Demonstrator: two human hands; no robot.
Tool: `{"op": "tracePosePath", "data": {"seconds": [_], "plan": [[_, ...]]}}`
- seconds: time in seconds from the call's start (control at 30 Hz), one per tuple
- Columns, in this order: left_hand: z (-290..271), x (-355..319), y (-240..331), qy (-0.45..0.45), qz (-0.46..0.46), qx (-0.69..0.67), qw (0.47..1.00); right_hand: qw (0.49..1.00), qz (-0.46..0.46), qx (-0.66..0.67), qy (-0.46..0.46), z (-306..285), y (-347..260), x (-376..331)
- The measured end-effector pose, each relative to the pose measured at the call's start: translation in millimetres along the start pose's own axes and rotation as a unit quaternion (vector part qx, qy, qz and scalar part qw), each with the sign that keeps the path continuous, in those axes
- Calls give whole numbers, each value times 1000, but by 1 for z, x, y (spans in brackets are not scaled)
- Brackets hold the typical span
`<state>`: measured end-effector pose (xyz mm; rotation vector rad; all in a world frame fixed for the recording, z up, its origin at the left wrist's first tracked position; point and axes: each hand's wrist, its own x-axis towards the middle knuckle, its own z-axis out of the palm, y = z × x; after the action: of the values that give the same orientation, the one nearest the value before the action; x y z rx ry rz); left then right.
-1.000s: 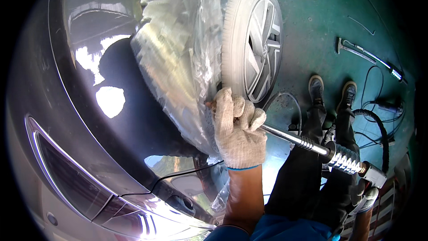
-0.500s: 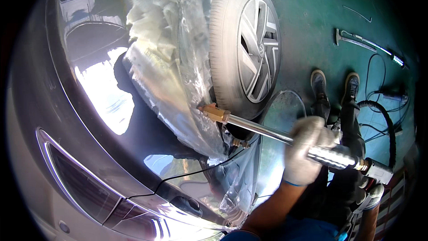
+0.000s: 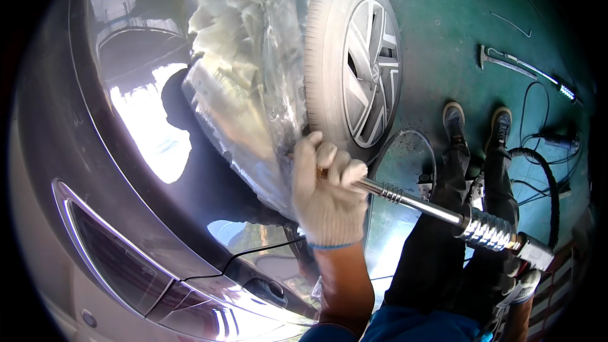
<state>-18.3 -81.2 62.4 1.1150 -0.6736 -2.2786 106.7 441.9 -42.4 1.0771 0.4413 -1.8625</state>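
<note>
A slide-hammer dent puller (image 3: 430,208) with a chrome shaft, coil springs and a brass-coloured head slants across the view, its tip at the bare metal patch (image 3: 247,88) on the car's body panel. My left hand (image 3: 329,193), in a whitish knit glove, is closed around the puller's front end beside the tyre, hiding most of the head and the contact point. At the lower right, my gloved right hand (image 3: 527,285) grips the handle of the puller's gun-shaped rear body (image 3: 536,252). That hand's fingers are partly hidden.
The car wheel (image 3: 354,63) stands beside the panel. A thin black cable (image 3: 253,251) crosses the car's side. On the green floor lie a hammer-like tool (image 3: 506,63), another rod tool (image 3: 538,73), a bent wire (image 3: 512,24) and loose cables (image 3: 538,164). A thick black hose (image 3: 550,183) leads to the puller.
My left hand has moved left along the shaft, from its middle to the front end by the panel, and now covers the brass head. My right hand stays at the handle.
</note>
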Motion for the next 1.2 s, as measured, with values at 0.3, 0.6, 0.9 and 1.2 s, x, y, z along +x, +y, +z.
{"op": "tracePosePath", "data": {"seconds": [0.3, 0.6, 0.9, 1.2], "plan": [[-12, 10, -1, -140, -41, -117, 982, 997, 48, 0, -58, 31, 4, 10], [26, 11, -23, 148, 75, 146, 975, 989, 58, 43, -127, 39, -8, 31], [29, 13, -13, 187, 72, 192, 961, 997, 27, 44, -53, 31, -5, 27], [18, 8, -10, 133, 66, 184, 972, 996, 9, 8, -93, 46, -6, 29]]}}
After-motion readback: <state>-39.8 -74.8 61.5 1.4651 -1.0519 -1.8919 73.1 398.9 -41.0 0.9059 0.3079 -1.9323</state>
